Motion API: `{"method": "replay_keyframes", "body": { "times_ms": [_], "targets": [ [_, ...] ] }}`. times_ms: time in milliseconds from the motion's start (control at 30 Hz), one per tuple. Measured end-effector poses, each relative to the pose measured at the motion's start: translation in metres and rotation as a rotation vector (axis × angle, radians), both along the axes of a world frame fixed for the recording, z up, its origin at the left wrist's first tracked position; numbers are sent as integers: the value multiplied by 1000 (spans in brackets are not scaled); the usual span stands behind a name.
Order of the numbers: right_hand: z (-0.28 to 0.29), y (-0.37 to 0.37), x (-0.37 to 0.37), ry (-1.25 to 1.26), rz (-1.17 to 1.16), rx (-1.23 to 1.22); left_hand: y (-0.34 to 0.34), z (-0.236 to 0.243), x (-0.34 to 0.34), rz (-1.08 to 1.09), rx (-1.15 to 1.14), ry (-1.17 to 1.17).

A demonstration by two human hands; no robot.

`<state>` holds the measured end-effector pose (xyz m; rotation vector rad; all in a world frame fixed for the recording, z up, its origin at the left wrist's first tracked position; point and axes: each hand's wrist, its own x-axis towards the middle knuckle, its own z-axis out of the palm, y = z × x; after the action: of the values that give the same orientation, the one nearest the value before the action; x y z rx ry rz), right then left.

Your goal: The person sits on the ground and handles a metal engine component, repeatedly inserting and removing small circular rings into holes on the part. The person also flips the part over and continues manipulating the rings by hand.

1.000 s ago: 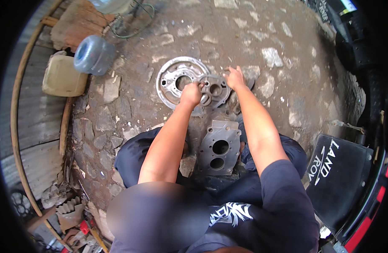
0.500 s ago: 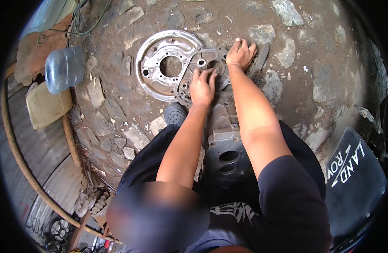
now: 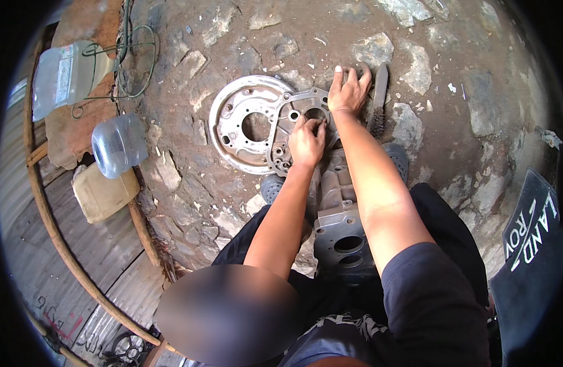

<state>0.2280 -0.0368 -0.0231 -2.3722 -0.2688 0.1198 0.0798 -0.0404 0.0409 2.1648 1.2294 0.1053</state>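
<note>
A grey metal gearbox casing stands between my legs, with a flat cover plate with several holes at its far end. Over that plate is my left hand, its fingers curled and pinched beside a large round hole; whatever they hold is hidden. My right hand rests at the plate's far right edge, fingers spread and apart, nothing seen in them. A round metal backing plate with a big central hole lies on the ground, partly overlapped by the cover plate. Right of my right hand lies a wire brush with dark bristles.
Stones are set in the dirt floor. At left are clear plastic jugs, a yellowish jerrycan, a green wire coil and a curved wooden pole. A dark lettered panel stands at right. My shoes flank the casing.
The whole view has shifted, so things sit lower and more of the jugs shows at left. My left fingers have curled in closer together over the plate; my right hand stays at its edge.
</note>
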Motion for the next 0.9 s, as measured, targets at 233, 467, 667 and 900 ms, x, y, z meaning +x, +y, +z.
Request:
{"method": "replay_keyframes", "body": {
  "times_ms": [233, 467, 667, 900],
  "targets": [
    [-4, -1, -2, 2, 22, -11, -8, -9, 5, 71, 60, -26],
    [4, 3, 0, -26, 135, -247, -4, -1, -6, -28, 27, -66],
    [6, 5, 2, 57, 161, -232, -5, -4, 2, 10, 31, -58],
    [5, 4, 1, -1, 173, -271, 3, -5, 6, -13, 46, -3]
  ]
}}
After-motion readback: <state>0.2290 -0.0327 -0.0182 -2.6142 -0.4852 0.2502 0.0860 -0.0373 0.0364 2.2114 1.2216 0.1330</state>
